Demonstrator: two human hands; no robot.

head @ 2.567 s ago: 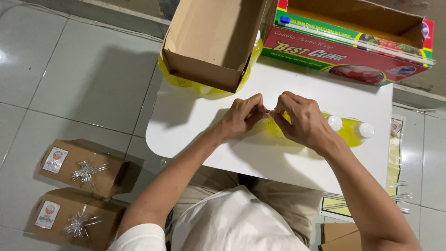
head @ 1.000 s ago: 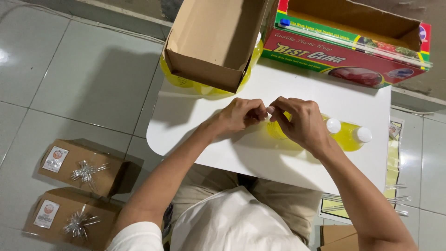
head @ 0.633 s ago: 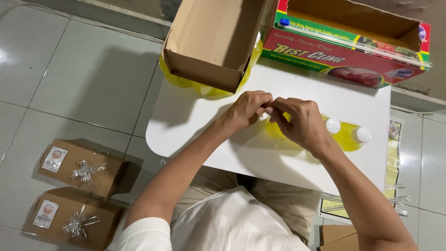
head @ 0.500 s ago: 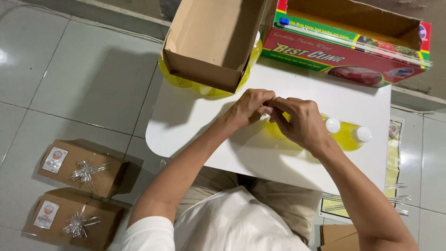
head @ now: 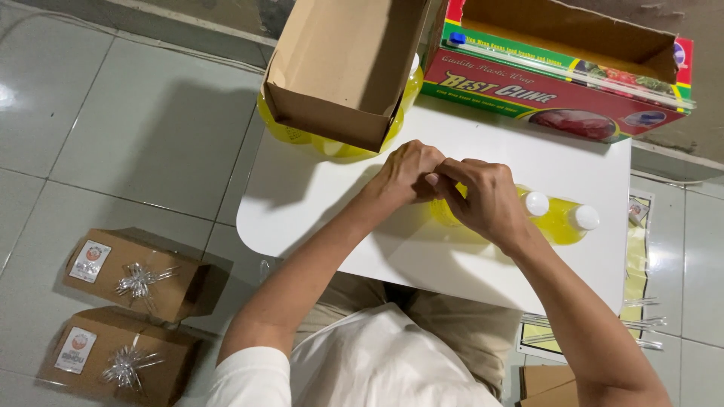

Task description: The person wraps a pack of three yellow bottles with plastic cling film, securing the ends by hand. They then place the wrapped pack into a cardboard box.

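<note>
Both hands are brought together over the middle of a white table (head: 317, 203), seen from above. The left hand (head: 403, 172) is curled, its fingers bent inward and pressed against those of the right hand (head: 486, 200), which is likewise closed into a loose fist with the knuckles turned up. Something small appears to be pinched between the two sets of fingertips, but it is hidden by the fingers and what it is cannot be told. Directly beneath and just behind the right hand, yellow bottles (head: 562, 221) are laid on their sides on the table, two white caps (head: 536, 203) being seen pointing to the right; the bottle bodies are partly covered by the hand, and whether they are touched by it cannot be told. At the far edge of the table an open brown cardboard box (head: 339, 68) is set, tilted, over several more yellow bottles (head: 283, 130) whose rounded bases are shown below its front wall. To the right of it, a long red and green carton of plastic wrap (head: 543, 94) is laid open along the back of the table. On the tiled floor (head: 113, 113) to the left, well apart from the table, two closed brown boxes (head: 132, 275) are placed side by side, each topped with a silvery ribbon bow (head: 138, 280) and a small label.
</note>
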